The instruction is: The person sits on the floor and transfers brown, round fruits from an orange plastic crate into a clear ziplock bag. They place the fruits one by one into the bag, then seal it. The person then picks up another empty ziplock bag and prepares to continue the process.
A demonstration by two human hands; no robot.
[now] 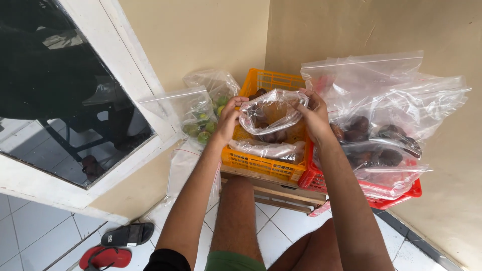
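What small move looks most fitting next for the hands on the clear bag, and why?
Probably spreading the bag's mouth wider. Both the left hand and right hand grip the rim of the clear plastic bag above the orange crate, and its opening looks slack and partly folded, with dark fruit beneath.

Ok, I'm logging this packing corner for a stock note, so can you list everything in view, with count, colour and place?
clear plastic bag: one, transparent, held open between both hands above the orange crate
orange crate: one, orange, centre, on a wooden stand
red crate: one, red, right of the orange crate
bags of dark fruit: several, clear with brown fruit, in the red crate
bags of green fruit: two, clear with green fruit, left, against the wall
wooden stand: one, pale wood, under the crates
sandals: two, one black, one red, floor at lower left
left hand: gripping the bag's left edge
right hand: gripping the bag's right edge
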